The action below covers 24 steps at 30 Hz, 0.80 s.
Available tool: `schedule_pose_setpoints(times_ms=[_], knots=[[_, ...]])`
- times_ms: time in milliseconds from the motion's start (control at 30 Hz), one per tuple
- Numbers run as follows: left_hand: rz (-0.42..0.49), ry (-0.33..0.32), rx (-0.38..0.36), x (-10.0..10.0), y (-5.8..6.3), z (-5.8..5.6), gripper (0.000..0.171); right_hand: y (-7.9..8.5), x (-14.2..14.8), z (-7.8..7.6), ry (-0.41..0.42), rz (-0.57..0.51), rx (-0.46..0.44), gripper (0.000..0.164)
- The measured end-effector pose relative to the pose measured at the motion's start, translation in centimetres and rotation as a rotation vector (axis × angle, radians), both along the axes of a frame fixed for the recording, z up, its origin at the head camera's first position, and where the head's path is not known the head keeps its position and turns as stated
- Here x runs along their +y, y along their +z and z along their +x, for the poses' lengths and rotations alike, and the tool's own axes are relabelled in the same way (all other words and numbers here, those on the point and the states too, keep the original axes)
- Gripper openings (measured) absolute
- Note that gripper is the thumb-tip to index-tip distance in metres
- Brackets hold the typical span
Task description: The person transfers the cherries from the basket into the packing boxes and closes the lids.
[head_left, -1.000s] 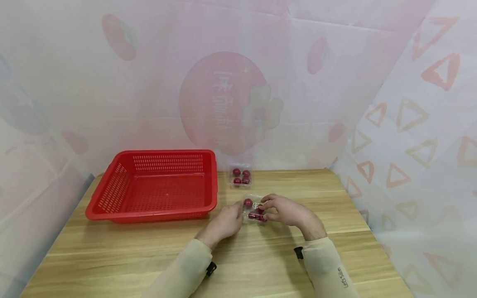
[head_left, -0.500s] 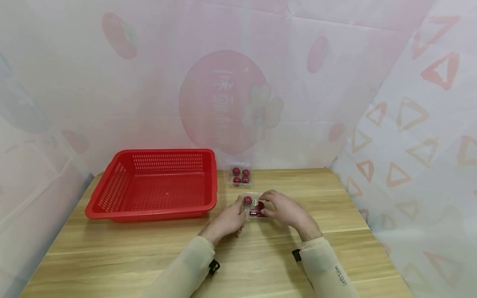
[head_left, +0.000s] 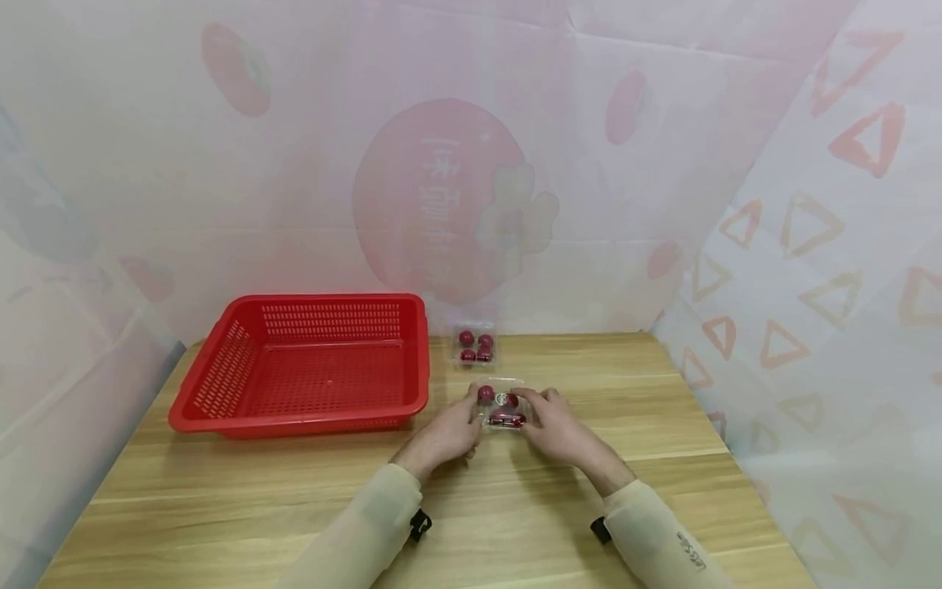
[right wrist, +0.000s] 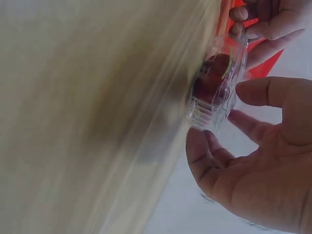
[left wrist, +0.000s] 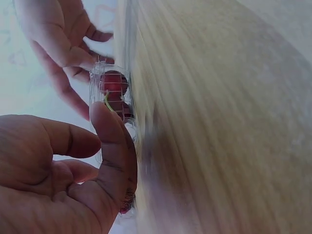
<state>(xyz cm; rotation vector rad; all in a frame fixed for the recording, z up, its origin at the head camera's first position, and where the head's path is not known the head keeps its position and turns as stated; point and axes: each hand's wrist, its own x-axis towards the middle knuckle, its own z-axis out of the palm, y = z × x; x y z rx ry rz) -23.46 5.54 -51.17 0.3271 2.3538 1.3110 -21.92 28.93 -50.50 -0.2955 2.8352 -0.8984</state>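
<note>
A clear plastic fruit box (head_left: 502, 400) with a small round label lies on the table, holding several dark red round fruits. My left hand (head_left: 446, 432) grips its left side, thumb and fingertips at the edge. On the opposite side my right hand (head_left: 562, 429) holds the box with fingers spread from the far corner to the near one. In the right wrist view, a green stem shows on a dark red fruit (right wrist: 209, 83) through the lid. In the left wrist view, my left fingers (left wrist: 112, 156) hide part of the box.
To the left stands a red perforated plastic basket (head_left: 294, 428) with nothing inside. Behind the held box, near the wall, is a second clear box (head_left: 475, 347) of dark red fruits. The wooden table (head_left: 243, 507) ends against a printed backdrop (head_left: 589, 270).
My right hand has drawn back from over the fruits to the box's right edge, uncovering more of the lid. The box has shifted slightly left and away; the left hand stays at its side.
</note>
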Motion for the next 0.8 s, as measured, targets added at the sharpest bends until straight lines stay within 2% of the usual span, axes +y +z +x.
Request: schedule_pose_setpoints(times_ms=[100, 200, 367, 433, 467, 533, 633, 800], knots=[[0.018, 0.008, -0.007, -0.2, 0.0, 0.0, 0.079, -0.2, 0.2, 0.0, -0.015, -0.085, -0.067, 0.077], [0.034, 0.007, -0.010, -0.3, 0.0, 0.0, 0.079, -1.2, 0.7, -0.5, -0.018, -0.188, -0.109, 0.080], [0.060, -0.014, -0.017, -0.5, 0.0, 0.0, 0.079, -5.8, 3.0, -2.9, 0.022, -0.345, -0.184, 0.085], [0.056, -0.022, -0.011, -0.5, 0.0, -0.1, 0.079, -6.3, 3.3, -3.1, 0.006, -0.423, -0.260, 0.088], [0.047, -0.026, -0.003, -0.5, 0.0, -0.1, 0.079, -6.1, 3.2, -3.0, -0.012, -0.466, -0.303, 0.088], [0.031, -0.033, 0.011, -0.5, -0.1, -0.2, 0.079, -4.6, 2.4, -2.3, -0.064, -0.550, -0.389, 0.089], [0.013, -0.038, 0.023, -0.5, -0.2, -0.3, 0.079, -2.3, 1.3, -1.3, -0.120, -0.622, -0.476, 0.092], [0.018, -0.030, 0.014, -0.5, -0.3, -0.4, 0.079, -1.1, 0.9, -1.1, -0.166, -0.650, -0.542, 0.096]])
